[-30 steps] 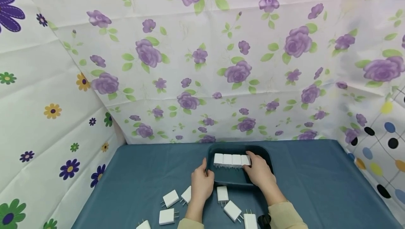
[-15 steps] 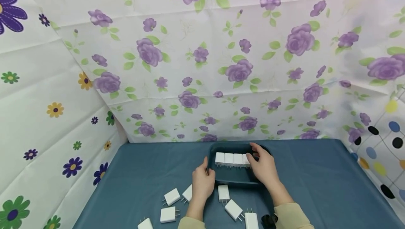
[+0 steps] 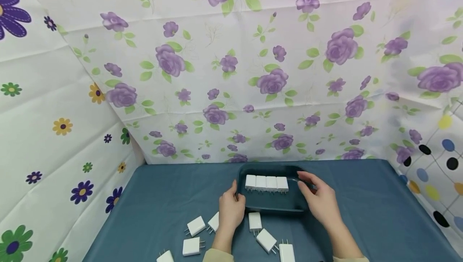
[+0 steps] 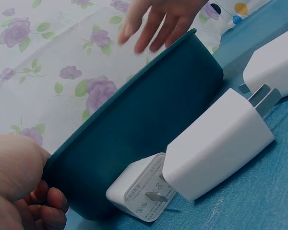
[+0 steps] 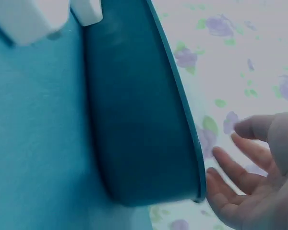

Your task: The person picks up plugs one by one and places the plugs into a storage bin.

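A dark teal tray (image 3: 276, 209) lies near the back of the table in the head view. Inside it, several white plug chargers (image 3: 266, 183) stand side by side in a row, prongs towards me. My left hand (image 3: 231, 207) pinches the tray's left rim between thumb and curled fingers, as the left wrist view also shows. At the tray's right end, my right hand (image 3: 321, 198) holds nothing, its fingers spread and slightly bent. In the right wrist view its fingertips are close to the rim; contact is hard to tell.
Loose white chargers lie in front of the tray, including one charger (image 3: 255, 222) close to its front wall and another charger (image 3: 191, 246) left of my left forearm. The blue-green tabletop (image 3: 380, 213) extends right. A flowered cloth (image 3: 217, 73) hangs behind.
My right hand has let go of the charger at the row's right end and moved right, past the tray's rim. My left hand stays on the left rim.
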A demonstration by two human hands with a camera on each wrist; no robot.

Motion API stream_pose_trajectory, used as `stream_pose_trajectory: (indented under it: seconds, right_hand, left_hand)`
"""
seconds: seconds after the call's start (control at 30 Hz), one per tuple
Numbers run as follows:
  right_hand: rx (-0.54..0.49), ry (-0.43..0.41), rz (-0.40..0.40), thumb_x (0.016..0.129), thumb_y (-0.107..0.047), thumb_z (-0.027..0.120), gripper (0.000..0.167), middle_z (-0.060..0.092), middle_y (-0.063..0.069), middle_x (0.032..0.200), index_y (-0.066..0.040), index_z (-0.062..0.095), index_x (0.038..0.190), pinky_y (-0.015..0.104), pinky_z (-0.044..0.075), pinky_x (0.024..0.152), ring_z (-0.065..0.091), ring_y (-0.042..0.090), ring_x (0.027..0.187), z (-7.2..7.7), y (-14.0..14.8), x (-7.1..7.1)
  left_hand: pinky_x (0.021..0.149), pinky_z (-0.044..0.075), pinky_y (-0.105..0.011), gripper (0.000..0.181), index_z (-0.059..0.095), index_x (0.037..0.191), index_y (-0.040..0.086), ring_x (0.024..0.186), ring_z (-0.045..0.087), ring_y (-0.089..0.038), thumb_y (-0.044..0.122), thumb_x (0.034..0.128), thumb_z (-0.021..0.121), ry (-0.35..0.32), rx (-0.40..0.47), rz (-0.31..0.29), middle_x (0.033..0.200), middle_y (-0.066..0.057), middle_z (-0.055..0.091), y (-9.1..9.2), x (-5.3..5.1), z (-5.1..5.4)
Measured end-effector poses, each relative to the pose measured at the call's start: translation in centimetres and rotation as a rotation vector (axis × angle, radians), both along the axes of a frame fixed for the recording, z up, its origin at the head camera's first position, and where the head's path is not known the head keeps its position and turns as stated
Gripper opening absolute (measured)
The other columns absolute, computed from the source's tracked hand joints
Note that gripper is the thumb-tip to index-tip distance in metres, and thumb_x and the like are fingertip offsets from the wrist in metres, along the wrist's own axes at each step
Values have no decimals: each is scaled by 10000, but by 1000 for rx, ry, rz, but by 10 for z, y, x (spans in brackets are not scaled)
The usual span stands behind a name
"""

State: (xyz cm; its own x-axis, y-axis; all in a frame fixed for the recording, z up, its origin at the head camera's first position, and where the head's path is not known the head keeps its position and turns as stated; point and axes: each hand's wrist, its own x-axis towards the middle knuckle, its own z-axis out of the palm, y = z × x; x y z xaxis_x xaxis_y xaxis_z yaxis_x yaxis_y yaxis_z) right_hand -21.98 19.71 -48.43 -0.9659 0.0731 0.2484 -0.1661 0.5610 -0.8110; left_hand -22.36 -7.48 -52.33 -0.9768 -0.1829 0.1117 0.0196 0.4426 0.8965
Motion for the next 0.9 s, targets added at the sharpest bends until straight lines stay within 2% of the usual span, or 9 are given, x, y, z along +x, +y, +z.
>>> stream_pose_trajectory:
  seconds: [0.07, 0.17, 0.23, 0.33, 0.47, 0.6, 0.67, 0.77, 0.9]
  right_hand:
    - [13, 32, -44, 1103, -271, 631, 350, 715, 83, 1357, -146, 699, 1423, 349, 577, 933, 650, 311, 1264, 4, 7, 10]
    - [36, 46, -89, 1109, -303, 616, 344, 733, 78, 1324, -152, 714, 1402, 174, 538, 841, 675, 296, 1217, 10, 19, 21]
    - [61, 47, -114, 1114, -341, 599, 362, 738, 75, 1317, -159, 712, 1406, 114, 501, 807, 676, 263, 1194, 14, 29, 26]
    - [101, 45, -153, 1113, -374, 591, 379, 746, 69, 1302, -172, 712, 1410, 97, 489, 780, 678, 164, 1135, 15, 42, 32]
    - [145, 38, -165, 1111, -376, 596, 387, 758, 94, 1256, -164, 709, 1415, 124, 511, 740, 700, 138, 1050, 18, 57, 39]
    - [189, 6, -100, 1115, -369, 591, 400, 768, 112, 1203, -145, 691, 1431, 210, 564, 730, 737, 235, 1002, 25, 67, 44]
    - [214, -46, -51, 1116, -383, 586, 425, 766, 103, 1198, -141, 670, 1455, 269, 588, 750, 739, 245, 1004, 29, 73, 46]
    - [223, -171, 11, 1105, -444, 589, 503, 745, 115, 1240, -123, 632, 1491, 381, 607, 790, 727, 285, 1058, 34, 82, 47]
    - [229, -337, 43, 1071, -531, 609, 607, 708, 162, 1308, -83, 620, 1481, 476, 601, 818, 703, 361, 1125, 34, 97, 46]
  left_hand:
    - [462, 267, -265, 564, 502, 1577, -16, 414, 260, -104, 10, 1017, 560, 6, -2, 0, 483, 22, 437, 0, 0, 0]
    - [468, 273, -269, 559, 509, 1569, -27, 415, 263, -103, 9, 1014, 562, 18, -6, 0, 483, 19, 446, 0, -1, 1]
    - [471, 277, -270, 556, 511, 1568, -26, 415, 262, -99, 13, 1016, 563, 20, -10, 2, 483, 21, 449, 0, -1, 0]
    - [472, 281, -271, 555, 512, 1568, -24, 412, 261, -93, 17, 1017, 562, 20, -20, 4, 482, 25, 449, -1, -1, -1]
    - [465, 277, -270, 553, 513, 1567, -26, 405, 260, -94, 21, 1018, 558, 23, -25, 2, 479, 30, 442, -1, -2, -3]
    - [460, 272, -269, 551, 516, 1561, -33, 405, 262, -95, 27, 1015, 559, 31, -28, 0, 480, 33, 440, -1, -2, -4]
    - [461, 274, -270, 551, 517, 1560, -34, 406, 265, -96, 28, 1014, 559, 31, -27, -1, 483, 30, 447, -1, -2, -4]
    - [470, 278, -271, 554, 513, 1566, -24, 413, 270, -99, 35, 1018, 562, 16, -23, -1, 491, 23, 458, -1, -1, -2]
    - [472, 275, -270, 561, 507, 1571, -20, 418, 271, -105, 29, 1015, 561, 1, -14, -2, 494, 14, 462, -1, -1, -1]
